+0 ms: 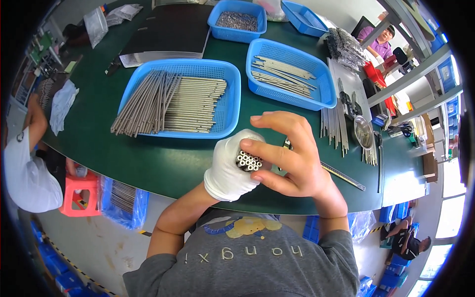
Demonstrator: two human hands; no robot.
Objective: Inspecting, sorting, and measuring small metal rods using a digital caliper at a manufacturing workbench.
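The bundle of metal tubes (249,162) is above the near edge of the green tabletop (163,161), its open ends facing up toward the head. The left hand (228,166), in a white glove, is closed around it. The bare right hand (297,161) is partly open, its thumb and fingers spread about the tube ends; whether they press on the metal or only on the glove, I cannot tell.

To handle this well, the left hand should grip evenly, so that no inner tube slides, while the right fingertips level the ends lightly, without prying tubes apart.

Just beyond, to the left, a wide blue basket (236,99) holds many rods (195,104): darker ones lie slantwise over paler ones, some jutting past the near-left rim. To its right, a second blue basket (324,105) holds fewer, loosely lying pale rods (282,76). Farther off, a smaller blue basket (237,35) contains a heap of small metal pieces (237,21). On the right, a metal bowl (363,132) sits near loose rods (334,129).
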